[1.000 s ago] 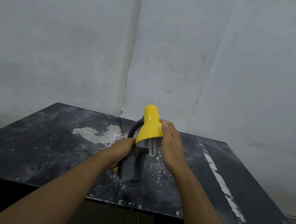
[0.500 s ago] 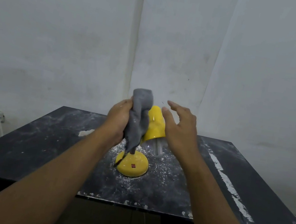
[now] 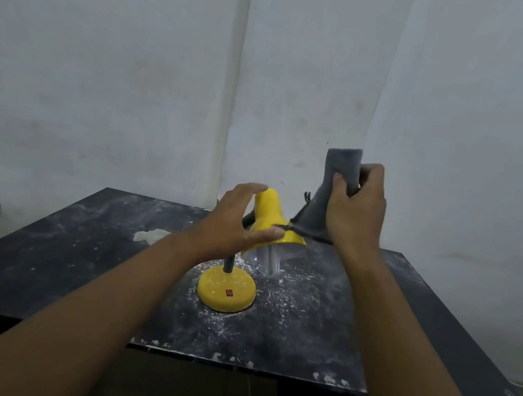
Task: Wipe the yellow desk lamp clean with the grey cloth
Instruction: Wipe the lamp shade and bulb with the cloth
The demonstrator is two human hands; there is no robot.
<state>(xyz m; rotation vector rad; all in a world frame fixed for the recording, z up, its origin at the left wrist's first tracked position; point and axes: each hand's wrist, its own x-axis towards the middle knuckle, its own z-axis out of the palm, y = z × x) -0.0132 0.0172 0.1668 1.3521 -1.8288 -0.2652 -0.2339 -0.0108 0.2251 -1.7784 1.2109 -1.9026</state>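
While the right hand (image 3: 356,209) has its fingers clamped on the grey cloth (image 3: 330,195), holding it up so its lower edge hangs against the rim of the lamp's shade (image 3: 271,216), the left hand (image 3: 232,224) is spread, fingers apart, curved around the shade's left side with the thumb on its rim. Below them the lamp (image 3: 226,291) stands upright on its round yellow base near the middle of the dusty black tabletop (image 3: 73,253), closer to the front edge.
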